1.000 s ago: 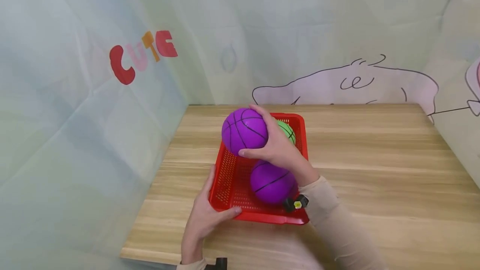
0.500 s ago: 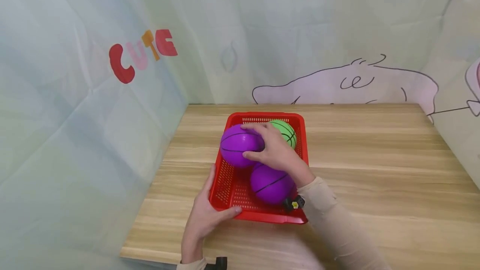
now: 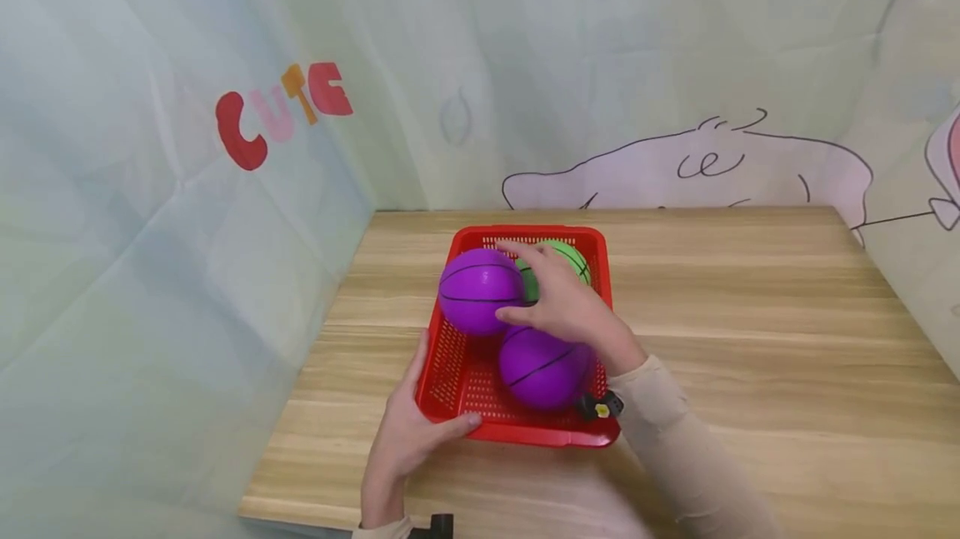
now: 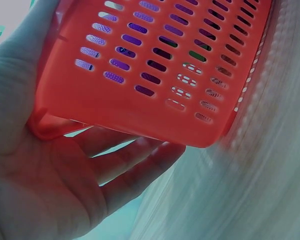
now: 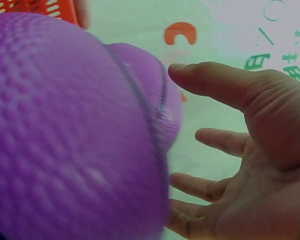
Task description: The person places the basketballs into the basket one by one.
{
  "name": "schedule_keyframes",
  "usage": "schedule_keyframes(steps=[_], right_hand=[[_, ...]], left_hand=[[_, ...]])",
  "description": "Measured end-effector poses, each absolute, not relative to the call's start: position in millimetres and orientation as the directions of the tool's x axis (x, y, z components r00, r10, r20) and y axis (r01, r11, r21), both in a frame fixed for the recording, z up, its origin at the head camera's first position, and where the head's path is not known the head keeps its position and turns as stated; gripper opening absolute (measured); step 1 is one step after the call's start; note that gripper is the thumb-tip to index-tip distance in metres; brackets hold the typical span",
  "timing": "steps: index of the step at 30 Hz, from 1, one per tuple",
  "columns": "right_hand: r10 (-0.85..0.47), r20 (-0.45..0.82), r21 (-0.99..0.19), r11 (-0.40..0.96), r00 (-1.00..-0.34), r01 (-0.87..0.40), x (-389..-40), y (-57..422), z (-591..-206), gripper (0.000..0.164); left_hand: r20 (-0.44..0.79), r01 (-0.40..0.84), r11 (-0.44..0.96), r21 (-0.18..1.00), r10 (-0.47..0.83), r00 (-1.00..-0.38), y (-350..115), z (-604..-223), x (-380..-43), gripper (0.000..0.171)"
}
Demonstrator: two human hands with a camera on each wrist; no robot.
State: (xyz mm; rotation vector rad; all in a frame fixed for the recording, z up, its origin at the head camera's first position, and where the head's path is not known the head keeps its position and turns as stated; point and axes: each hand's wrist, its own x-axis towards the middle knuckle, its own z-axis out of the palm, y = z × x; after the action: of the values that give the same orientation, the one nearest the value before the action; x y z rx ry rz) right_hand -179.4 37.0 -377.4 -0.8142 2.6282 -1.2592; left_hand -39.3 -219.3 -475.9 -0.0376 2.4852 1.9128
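Observation:
A purple ball with black basketball lines (image 3: 480, 293) lies at the back left of a red perforated basket (image 3: 525, 436). My right hand (image 3: 566, 297) hovers just right of it, fingers spread; whether a fingertip touches is unclear. Under that wrist sits a second purple ball (image 3: 543, 368), large in the right wrist view (image 5: 75, 135). Behind the hand a green ball (image 3: 573, 260) is partly hidden in the back right corner. My left hand (image 3: 405, 431) holds the basket's near left corner, thumb over the front rim. In the left wrist view its fingers reach beneath the basket (image 4: 110, 107).
The basket stands on a wood-grain table (image 3: 750, 339). Printed cloth (image 3: 435, 64) hangs along the left and back edges, with coloured letters on the left. The table's front left edge shows near the left forearm. Cameras are strapped to both wrists.
The right hand lowered the purple ball into the basket's back left and let go, then drew slightly right. The ball now stays put. The left hand has kept its place on the basket.

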Motion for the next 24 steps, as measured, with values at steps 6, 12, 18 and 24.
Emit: schedule_keyframes(steps=[6,12,18,24], right_hand=[[-0.472,0.172,-0.768,0.485,-0.865,-0.418,-173.5,56.6,-370.2,0.087],[-0.44,0.231,-0.819,0.393,-0.868,-0.418,-170.2,76.9,-369.1,0.072],[-0.426,0.267,-0.811,0.385,-0.865,-0.44,-170.6,96.5,-366.5,0.064],[-0.465,0.228,-0.778,0.441,-0.855,-0.447,-166.0,118.5,-372.8,0.073]], left_hand=[[-0.013,-0.016,0.246,0.969,-0.014,-1.0,-223.5,-475.1,-39.2,0.134],[-0.028,-0.035,0.261,0.965,-0.028,-0.999,-232.3,-473.3,-37.4,0.133],[-0.045,-0.077,0.395,0.916,-0.089,-0.995,-237.8,-467.8,-33.8,0.133],[-0.02,-0.08,0.621,0.78,-0.103,-0.994,-236.2,-456.7,-29.4,0.139]])
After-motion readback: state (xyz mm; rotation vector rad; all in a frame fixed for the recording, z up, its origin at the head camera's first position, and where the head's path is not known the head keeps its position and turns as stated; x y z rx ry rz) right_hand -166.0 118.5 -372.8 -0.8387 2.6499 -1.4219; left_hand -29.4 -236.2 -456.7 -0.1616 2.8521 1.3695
